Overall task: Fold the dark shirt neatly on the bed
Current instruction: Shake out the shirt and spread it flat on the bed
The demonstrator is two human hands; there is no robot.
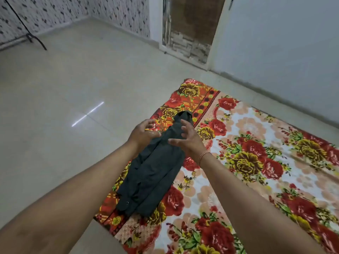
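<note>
The dark shirt [156,169] lies in a long narrow strip, folded lengthwise, along the left edge of the flowered bed sheet [256,162]. Its collar end points away from me and its buttoned hem end is nearest me. My left hand [143,133] hovers over the shirt's left side near the far end, fingers curled and apart. My right hand [189,140] hovers on the right side of the same part, fingers spread and holding nothing. A thin thread band circles my right wrist.
The bed is a low mattress on a pale tiled floor [73,88]. A grey wall [284,52] runs behind it, with a worn door [190,28] at the back. A black stand leg [36,39] stands far left by patterned wallpaper.
</note>
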